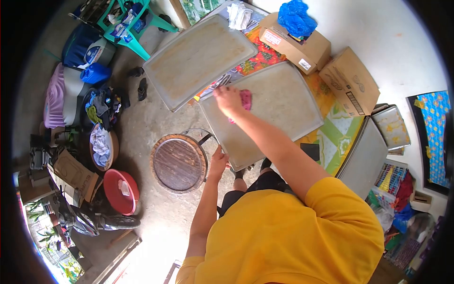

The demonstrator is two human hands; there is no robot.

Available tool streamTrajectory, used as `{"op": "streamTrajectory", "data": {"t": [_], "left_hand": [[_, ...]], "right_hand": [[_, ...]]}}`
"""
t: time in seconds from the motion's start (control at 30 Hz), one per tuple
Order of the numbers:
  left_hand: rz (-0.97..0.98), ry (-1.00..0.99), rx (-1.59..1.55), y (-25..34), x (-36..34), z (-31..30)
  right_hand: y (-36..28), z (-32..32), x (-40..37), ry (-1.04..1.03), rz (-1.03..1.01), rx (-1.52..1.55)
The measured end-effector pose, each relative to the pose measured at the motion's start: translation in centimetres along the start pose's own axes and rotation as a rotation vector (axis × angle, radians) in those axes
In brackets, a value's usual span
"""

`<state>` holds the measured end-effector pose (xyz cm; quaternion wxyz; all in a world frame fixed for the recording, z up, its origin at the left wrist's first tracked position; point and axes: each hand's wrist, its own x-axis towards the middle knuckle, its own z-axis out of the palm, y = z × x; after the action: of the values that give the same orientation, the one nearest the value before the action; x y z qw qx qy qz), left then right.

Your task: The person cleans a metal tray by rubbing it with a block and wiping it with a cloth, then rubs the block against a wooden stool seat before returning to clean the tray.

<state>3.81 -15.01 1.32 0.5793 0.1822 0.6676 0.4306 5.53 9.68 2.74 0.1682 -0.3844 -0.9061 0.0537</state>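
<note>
Left hand (218, 164) holding near tray (288, 102) by corner; right hand (228, 100) at pink cloth (246, 99) on it, grip unclear; brownish marks (243, 155) showing

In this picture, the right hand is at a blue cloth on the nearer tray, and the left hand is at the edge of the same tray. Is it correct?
Not quite: the cloth is pink, not blue, as the head view shows. The right hand is at it on the nearer tray, and the left hand is at that tray's edge.
</note>
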Motion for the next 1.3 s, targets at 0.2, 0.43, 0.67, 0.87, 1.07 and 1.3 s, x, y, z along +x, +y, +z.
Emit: {"op": "streamTrajectory", "data": {"t": [0.2, 0.43, 0.67, 0.87, 1.07, 1.3], "left_hand": [[-0.052, -0.032, 0.042, 0.8, -0.1, -0.2], [0.041, 0.072, 0.153, 0.9, 0.9, 0.6], [0.078, 0.262, 0.446, -3.1, 3.0, 1.1], [-0.058, 0.236, 0.29, -0.3, 1.3, 2.1], [-0.051, 0.401, 0.595, 0.1, 1.0, 3.2], [-0.013, 0.418, 0.667, 3.1, -0.4, 3.8]], "right_hand": [[-8.2, 0.6, -1.5, -0.504, -0.12, 0.515], [2.6, -3.1, -6.7, 0.095, -0.068, 0.014], [16.2, -3.5, -3.5, -0.034, 0.29, -0.199], [24.6, -5.3, -0.1, -0.164, 0.458, -0.249], [26.2, -7.3, -2.9, -0.188, 0.436, -0.299], [22.6, -9.4, -16.5, -0.152, 0.554, -0.406]]}}
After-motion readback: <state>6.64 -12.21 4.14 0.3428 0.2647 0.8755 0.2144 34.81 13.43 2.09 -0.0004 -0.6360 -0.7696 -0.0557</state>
